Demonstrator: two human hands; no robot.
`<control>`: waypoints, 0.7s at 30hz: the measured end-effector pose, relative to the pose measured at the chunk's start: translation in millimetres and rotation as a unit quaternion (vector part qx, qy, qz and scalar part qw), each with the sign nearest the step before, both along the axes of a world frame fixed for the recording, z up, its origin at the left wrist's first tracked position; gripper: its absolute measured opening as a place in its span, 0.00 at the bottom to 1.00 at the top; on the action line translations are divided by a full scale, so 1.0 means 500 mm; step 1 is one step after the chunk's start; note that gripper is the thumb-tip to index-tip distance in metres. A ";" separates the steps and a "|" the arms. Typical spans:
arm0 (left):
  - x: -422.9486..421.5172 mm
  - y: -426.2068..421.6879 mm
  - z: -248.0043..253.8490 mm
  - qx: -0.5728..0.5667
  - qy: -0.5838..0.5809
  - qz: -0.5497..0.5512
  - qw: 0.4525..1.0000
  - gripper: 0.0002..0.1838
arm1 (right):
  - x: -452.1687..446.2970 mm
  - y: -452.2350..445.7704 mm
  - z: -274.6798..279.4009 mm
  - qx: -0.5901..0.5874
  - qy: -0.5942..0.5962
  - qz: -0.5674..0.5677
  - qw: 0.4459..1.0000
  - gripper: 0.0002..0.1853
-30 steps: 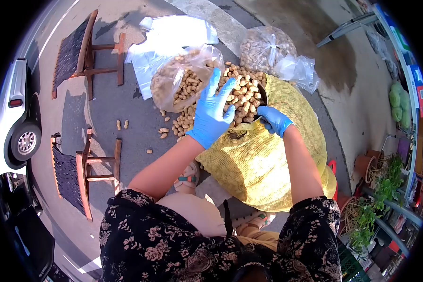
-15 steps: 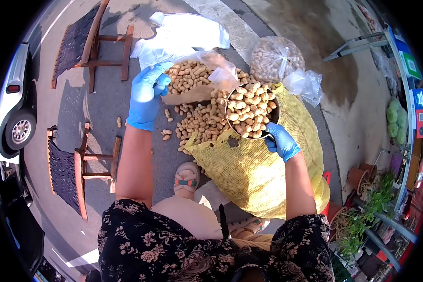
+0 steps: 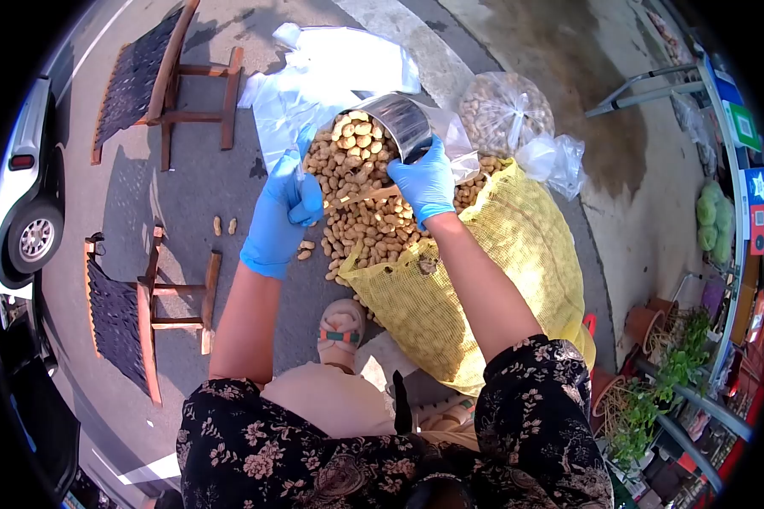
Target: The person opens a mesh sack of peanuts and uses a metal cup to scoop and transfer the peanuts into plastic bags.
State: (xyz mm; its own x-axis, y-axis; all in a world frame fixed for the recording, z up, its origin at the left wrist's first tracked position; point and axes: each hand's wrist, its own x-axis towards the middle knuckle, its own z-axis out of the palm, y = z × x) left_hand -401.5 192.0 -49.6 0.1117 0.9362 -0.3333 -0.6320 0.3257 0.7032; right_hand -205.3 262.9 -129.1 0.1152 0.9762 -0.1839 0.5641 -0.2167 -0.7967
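My right hand (image 3: 426, 180), in a blue glove, grips the handle side of a metal pot (image 3: 401, 123). The pot is tilted to the left, and peanuts (image 3: 358, 136) lie at its mouth. My gloved left hand (image 3: 287, 204) pinches the edge of a clear plastic bag (image 3: 454, 140) left of the pot; the bag's outline is partly hidden by the pot. Loose peanuts (image 3: 369, 229) are heaped below the pot. A yellow mesh sack (image 3: 484, 288) full of peanuts lies under my right forearm.
White plastic bags (image 3: 348, 59) lie beyond the heap. A tied bag of peanuts (image 3: 505, 110) stands at the back right. Two wooden folding stools (image 3: 178, 114) are on the left, near a parked vehicle (image 3: 25, 187). Potted plants (image 3: 679, 356) are at the right.
The pot, first at the sack's opening, was lifted full of peanuts, then moved left and tipped. My left hand went from the peanuts to the bag's edge.
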 end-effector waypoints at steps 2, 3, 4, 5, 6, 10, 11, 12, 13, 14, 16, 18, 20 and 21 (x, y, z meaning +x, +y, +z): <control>-0.006 0.001 -0.004 -0.005 -0.019 0.007 1.000 0.18 | -0.038 0.014 -0.008 0.068 -0.167 -0.006 0.984 0.51; -0.012 0.000 -0.006 -0.018 -0.019 0.019 0.999 0.19 | -0.044 0.013 -0.005 0.107 -0.162 0.016 0.981 0.53; -0.018 0.001 -0.008 -0.030 -0.019 0.032 0.999 0.20 | -0.047 0.013 -0.013 0.115 -0.181 0.051 0.975 0.53; -0.022 0.004 -0.005 -0.019 -0.005 0.029 0.999 0.23 | -0.045 0.015 -0.022 0.124 -0.199 0.087 0.968 0.53; -0.023 0.006 0.000 -0.011 0.008 0.025 1.000 0.26 | -0.040 0.019 -0.021 0.160 -0.210 0.087 0.961 0.48; -0.038 0.013 -0.015 0.015 0.008 0.002 1.000 0.29 | -0.039 0.037 0.000 0.197 -0.160 0.009 0.967 0.53; -0.039 0.014 -0.018 0.003 -0.008 0.009 1.000 0.28 | -0.039 0.042 0.011 0.198 -0.156 0.019 0.967 0.53; -0.040 0.016 -0.020 -0.008 -0.023 0.015 1.000 0.28 | -0.038 0.044 0.023 0.209 -0.152 0.015 0.966 0.53; -0.040 0.019 -0.021 -0.019 -0.038 0.020 0.999 0.28 | -0.034 0.044 0.034 0.221 -0.147 0.010 0.964 0.53; -0.041 0.022 -0.021 -0.011 -0.036 0.018 0.999 0.28 | -0.030 0.048 0.048 0.234 -0.142 0.005 0.962 0.53; -0.041 0.016 -0.022 -0.003 -0.034 0.016 0.999 0.28 | -0.001 0.061 0.060 0.298 -0.085 -0.039 0.950 0.49; -0.043 0.015 -0.024 -0.004 -0.037 0.014 0.999 0.28 | 0.052 0.068 0.074 0.259 0.099 -0.043 0.960 0.39; -0.042 0.018 -0.023 -0.005 -0.040 0.022 0.999 0.28 | 0.115 0.020 0.107 0.031 0.268 -0.083 0.959 0.26; -0.040 0.018 -0.022 -0.008 -0.041 0.031 0.999 0.28 | 0.162 -0.008 0.114 -0.083 0.288 -0.085 0.950 0.20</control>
